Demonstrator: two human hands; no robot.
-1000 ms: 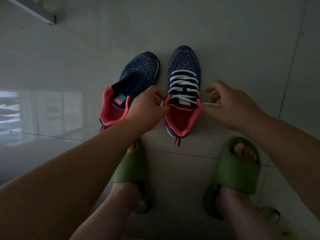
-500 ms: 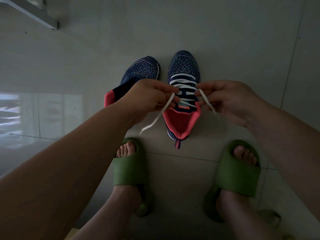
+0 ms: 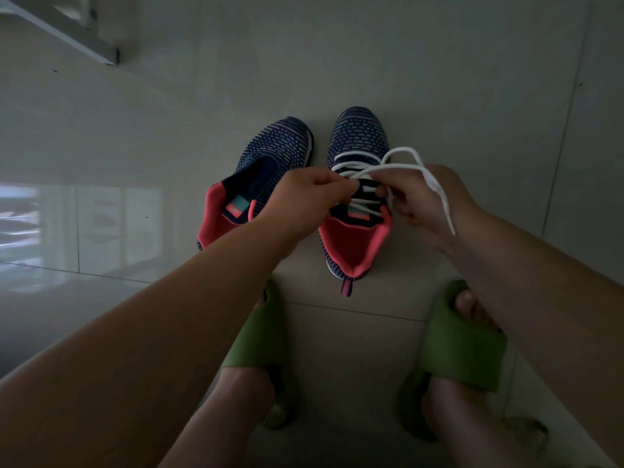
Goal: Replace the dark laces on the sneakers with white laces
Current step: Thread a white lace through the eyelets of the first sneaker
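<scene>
Both grips pinch the white lace [image 3: 401, 167] above the right sneaker [image 3: 358, 197]: left hand [image 3: 304, 206] and right hand [image 3: 422, 201]. Beside that sneaker on the floor [image 3: 439, 79] stands the unlaced left sneaker [image 3: 256, 173]; green slippers [image 3: 462, 346] sit nearer.

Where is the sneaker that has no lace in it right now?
In the head view, the unlaced sneaker lies on the floor left of the white-laced sneaker, its heel partly hidden behind the left hand.

We see bare forearms, no sleeves, and chunky green foam slides [image 3: 462, 346] on both feet, toes poking out.
</scene>
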